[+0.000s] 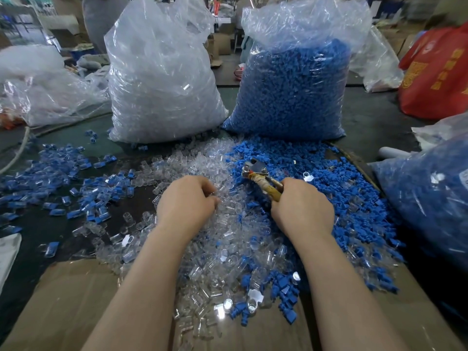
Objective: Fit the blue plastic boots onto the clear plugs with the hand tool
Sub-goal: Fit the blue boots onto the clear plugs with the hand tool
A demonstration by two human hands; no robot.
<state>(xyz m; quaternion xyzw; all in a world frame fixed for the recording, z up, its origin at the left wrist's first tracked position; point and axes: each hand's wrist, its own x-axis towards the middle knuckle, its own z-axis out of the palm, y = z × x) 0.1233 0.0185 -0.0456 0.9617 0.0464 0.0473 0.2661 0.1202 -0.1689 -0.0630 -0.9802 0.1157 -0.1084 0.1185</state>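
Observation:
A heap of clear plugs (202, 168) covers the middle of the table, and a heap of loose blue boots (329, 178) lies to its right. My left hand (188, 198) sits on the clear heap with its fingers curled into the plugs; what they pinch is hidden. My right hand (301, 206) grips the taped handles of the hand tool (260, 173). The tool's metal jaws point up and left, over the edge of the blue heap. Fitted blue-and-clear pieces (63, 173) are scattered on the left.
Behind the heaps stand two tall plastic bags, one of clear plugs (162, 79) and one of blue boots (293, 89). Another bag of blue parts (430, 198) lies at the right. Flat cardboard (76, 300) covers the near table edge. A red bag (438, 72) sits far right.

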